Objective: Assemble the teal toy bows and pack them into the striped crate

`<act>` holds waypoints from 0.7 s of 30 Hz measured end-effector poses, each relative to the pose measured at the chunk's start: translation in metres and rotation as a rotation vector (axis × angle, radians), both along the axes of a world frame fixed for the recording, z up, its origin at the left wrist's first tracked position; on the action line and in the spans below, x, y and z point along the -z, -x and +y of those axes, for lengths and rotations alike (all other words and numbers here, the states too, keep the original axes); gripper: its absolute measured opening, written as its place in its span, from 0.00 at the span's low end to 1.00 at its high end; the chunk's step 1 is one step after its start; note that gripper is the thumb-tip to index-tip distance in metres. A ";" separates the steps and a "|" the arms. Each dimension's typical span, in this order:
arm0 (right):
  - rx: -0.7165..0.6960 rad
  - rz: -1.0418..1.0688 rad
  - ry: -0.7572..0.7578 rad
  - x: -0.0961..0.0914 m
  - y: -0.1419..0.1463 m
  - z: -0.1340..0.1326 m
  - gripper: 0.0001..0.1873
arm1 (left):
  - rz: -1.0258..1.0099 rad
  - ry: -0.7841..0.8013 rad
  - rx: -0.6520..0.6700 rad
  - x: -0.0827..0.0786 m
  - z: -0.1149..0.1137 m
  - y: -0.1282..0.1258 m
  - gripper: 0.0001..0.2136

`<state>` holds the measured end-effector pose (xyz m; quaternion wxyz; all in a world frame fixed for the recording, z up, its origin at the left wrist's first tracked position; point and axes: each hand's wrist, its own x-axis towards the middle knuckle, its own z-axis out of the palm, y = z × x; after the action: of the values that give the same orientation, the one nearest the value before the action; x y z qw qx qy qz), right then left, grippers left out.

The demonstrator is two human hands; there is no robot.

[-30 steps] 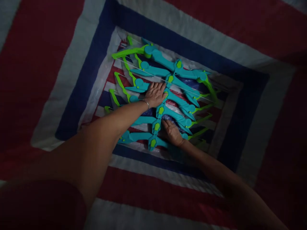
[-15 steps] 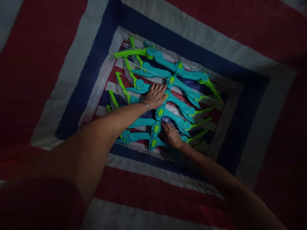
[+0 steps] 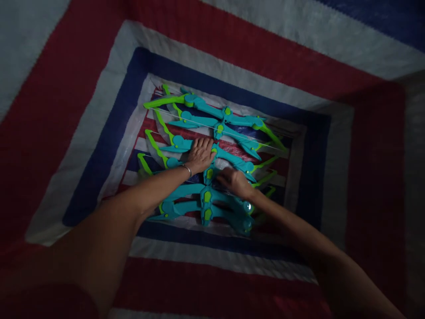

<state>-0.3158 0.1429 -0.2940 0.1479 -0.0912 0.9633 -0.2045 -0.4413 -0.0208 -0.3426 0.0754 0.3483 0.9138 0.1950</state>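
Note:
Several teal and lime-green toy bows (image 3: 212, 128) lie side by side at the bottom of a deep red, white and blue striped woven sack (image 3: 99, 115). My left hand (image 3: 200, 154), a bangle at its wrist, lies flat with fingers stretched out on the grip of a middle bow. My right hand (image 3: 234, 180) sits just to its right, fingers curled down onto a neighbouring bow's teal limb (image 3: 232, 161); whether it grips it is unclear. Two more bows (image 3: 206, 207) lie nearest me, below both hands.
The sack's striped walls rise steeply on all sides around the bows, leaving a narrow rectangular floor (image 3: 299, 146). The scene is dim. Thin white bowstrings (image 3: 199, 125) run across the upper bows.
The camera has pulled back or tilted, so the bows sit lower in view. My right hand has moved up from the nearest bows toward the middle one, close to my left hand.

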 end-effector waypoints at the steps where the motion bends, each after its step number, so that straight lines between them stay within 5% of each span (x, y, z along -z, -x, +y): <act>1: 0.055 0.041 -0.038 -0.005 0.022 0.010 0.16 | 0.003 0.000 0.000 0.001 -0.001 -0.002 0.28; 5: 0.244 0.168 -0.203 -0.012 0.106 0.043 0.24 | 0.016 0.003 -0.005 0.003 -0.002 -0.005 0.28; 8: 0.256 0.134 -0.262 -0.002 0.138 0.047 0.21 | 0.024 0.004 -0.011 0.004 0.000 -0.003 0.28; 14: 0.346 0.083 -0.324 0.029 0.132 0.034 0.30 | 0.003 0.018 -0.057 0.002 0.006 0.000 0.28; 21: 0.380 0.066 -0.327 0.036 0.124 0.031 0.26 | -0.021 0.027 -0.093 -0.004 0.004 -0.003 0.32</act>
<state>-0.4399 0.1736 -0.3298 0.0883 0.1102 0.9877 -0.0668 -0.4380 -0.0168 -0.3382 0.0804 0.3023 0.9308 0.1893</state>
